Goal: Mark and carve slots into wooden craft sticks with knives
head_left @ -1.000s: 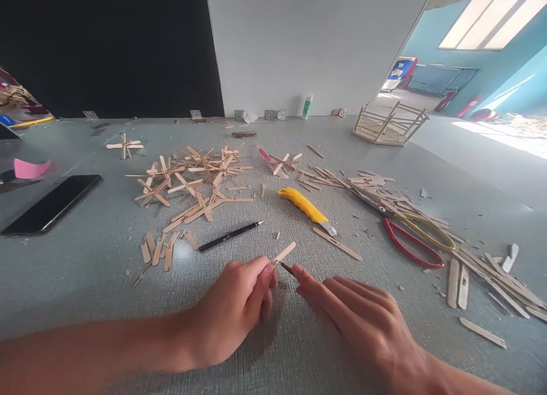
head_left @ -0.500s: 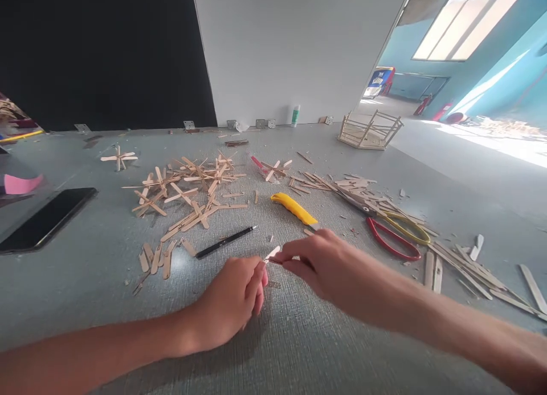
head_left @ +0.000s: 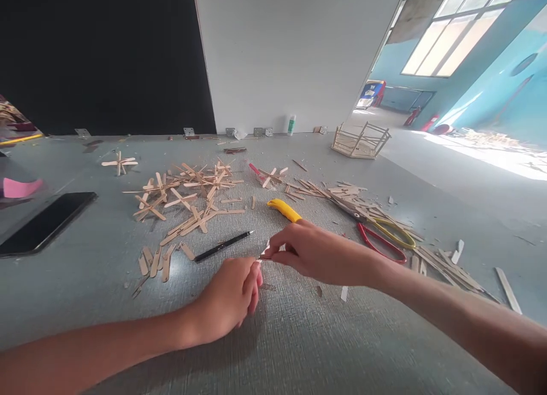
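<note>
My left hand (head_left: 233, 292) is closed, its thumb and fingers pinching a small pale wooden craft stick (head_left: 265, 250). From the right, my right hand (head_left: 301, 249) pinches the same stick, its fingertips almost touching the left ones and covering most of it. Just beyond my right hand lies a yellow utility knife (head_left: 282, 209), its blade end hidden behind the hand. A black pen (head_left: 224, 246) rests on the table beyond my left hand. Star-shaped pieces of crossed craft sticks (head_left: 182, 198) stand in a cluster farther back.
Scissors (head_left: 384, 244) with red and yellow handles lie among loose craft sticks (head_left: 448, 269) at right. A phone (head_left: 47, 224) and pink paper (head_left: 22, 188) are at left. Along the back panel stand a glue stick (head_left: 291, 125) and a hexagonal stick frame (head_left: 361, 140).
The view has shifted slightly. My right hand now sits closer over the stick, hiding more of it and the knife's front. My left hand keeps its grip. Small scraps show below my right wrist.
</note>
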Tool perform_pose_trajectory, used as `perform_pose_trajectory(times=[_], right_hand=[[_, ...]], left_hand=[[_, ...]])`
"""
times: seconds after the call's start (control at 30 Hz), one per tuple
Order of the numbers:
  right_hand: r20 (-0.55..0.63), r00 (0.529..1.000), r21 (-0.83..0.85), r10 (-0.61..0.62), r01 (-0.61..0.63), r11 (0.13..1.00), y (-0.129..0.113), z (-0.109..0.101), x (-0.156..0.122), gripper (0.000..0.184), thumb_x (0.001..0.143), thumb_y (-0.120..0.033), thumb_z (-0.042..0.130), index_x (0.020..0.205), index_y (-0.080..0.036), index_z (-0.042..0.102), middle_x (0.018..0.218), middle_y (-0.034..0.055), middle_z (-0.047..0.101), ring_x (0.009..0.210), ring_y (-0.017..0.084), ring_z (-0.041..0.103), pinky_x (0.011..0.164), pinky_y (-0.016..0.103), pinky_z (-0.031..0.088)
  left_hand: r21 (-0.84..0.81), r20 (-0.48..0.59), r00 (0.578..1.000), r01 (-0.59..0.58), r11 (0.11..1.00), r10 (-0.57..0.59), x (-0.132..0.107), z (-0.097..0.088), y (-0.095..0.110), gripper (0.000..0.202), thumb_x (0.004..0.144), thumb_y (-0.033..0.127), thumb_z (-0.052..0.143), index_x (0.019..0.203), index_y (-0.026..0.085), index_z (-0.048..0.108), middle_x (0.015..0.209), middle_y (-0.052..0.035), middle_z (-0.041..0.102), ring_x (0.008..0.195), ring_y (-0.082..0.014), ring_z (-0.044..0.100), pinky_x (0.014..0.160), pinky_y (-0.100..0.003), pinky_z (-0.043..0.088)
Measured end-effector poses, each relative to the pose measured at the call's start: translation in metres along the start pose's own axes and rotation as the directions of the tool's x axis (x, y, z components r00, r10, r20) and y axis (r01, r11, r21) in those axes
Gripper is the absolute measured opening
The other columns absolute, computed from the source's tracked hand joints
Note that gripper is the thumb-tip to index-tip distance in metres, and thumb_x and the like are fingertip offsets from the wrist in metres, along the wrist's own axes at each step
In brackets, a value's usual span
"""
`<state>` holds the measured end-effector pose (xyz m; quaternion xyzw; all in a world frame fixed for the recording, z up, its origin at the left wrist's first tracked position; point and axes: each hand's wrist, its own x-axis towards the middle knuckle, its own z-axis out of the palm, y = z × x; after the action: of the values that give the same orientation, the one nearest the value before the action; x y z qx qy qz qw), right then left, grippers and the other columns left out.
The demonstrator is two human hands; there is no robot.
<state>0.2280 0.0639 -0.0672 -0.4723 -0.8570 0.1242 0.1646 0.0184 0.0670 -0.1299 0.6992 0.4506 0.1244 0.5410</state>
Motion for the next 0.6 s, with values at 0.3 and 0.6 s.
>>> perform_pose_trajectory(times=[0.3,0.6], right_hand=[[0.021,0.990,0.190,0.140,-0.141,0.972,-0.002,0.028,-0.034,0.032,0.104,-0.014,0.051,0.125,-0.023,0.072,0.104,0.0042,0.081,0.091,0.018,0.078,0.079,0.028,0.060],[0.072,0.994,0.226,0.077,-0.092,0.970,-0.003,0.019,-0.066,0.060,0.098,-0.008,0.046,0.155,-0.024,0.048,0.107,0.0062,0.079,0.087,0.016,0.076,0.079,0.026,0.062]], left_hand=[[-0.044,-0.007,1.000,-0.003,0.999,0.003,0.003,0.001,-0.002,0.041,0.107,0.048,0.028,0.084,0.022,0.049,0.050,0.0062,0.051,0.035,-0.0107,0.041,0.035,-0.018,0.030],[-0.039,0.033,0.999,-0.024,0.999,0.025,-0.001,-0.004,0.005,0.035,0.108,0.038,0.029,0.082,0.022,0.046,0.051,0.0060,0.052,0.036,-0.0097,0.041,0.035,-0.017,0.029]])
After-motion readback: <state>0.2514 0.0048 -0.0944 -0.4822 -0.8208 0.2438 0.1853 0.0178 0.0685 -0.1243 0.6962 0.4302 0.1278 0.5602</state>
